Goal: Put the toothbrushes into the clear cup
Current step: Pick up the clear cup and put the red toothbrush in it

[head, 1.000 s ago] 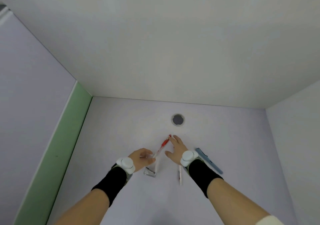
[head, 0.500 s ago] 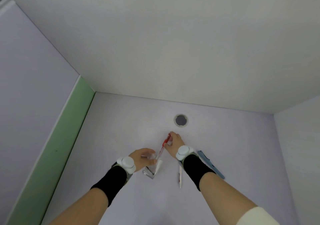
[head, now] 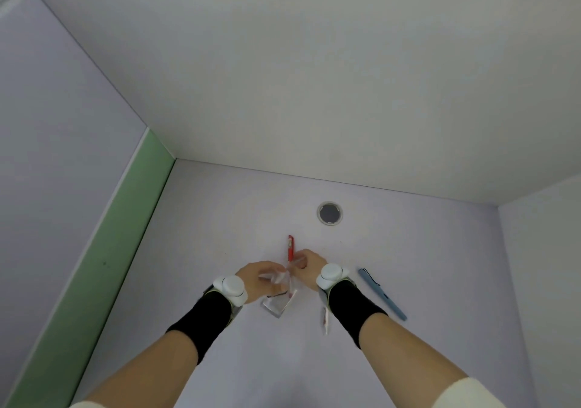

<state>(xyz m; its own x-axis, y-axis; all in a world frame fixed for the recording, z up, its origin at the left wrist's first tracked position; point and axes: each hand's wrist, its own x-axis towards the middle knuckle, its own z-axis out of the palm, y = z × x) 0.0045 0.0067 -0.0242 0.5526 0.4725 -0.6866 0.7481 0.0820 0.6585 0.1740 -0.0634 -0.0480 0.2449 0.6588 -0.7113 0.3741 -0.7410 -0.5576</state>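
Observation:
A clear cup stands on the pale table, gripped by my left hand from its left side. A red and clear toothbrush stands nearly upright with its lower end inside the cup and its red end pointing away from me. My right hand holds this toothbrush by its middle, just right of the cup. A white toothbrush lies on the table below my right wrist, partly hidden by it.
A blue pen lies on the table right of my right wrist. A round grey hole sits in the table beyond the hands. A green strip borders the table on the left, and walls close in the back and right.
My right hand has slid down the red toothbrush and swung it from a slant to nearly upright in the cup. My left hand stays on the cup.

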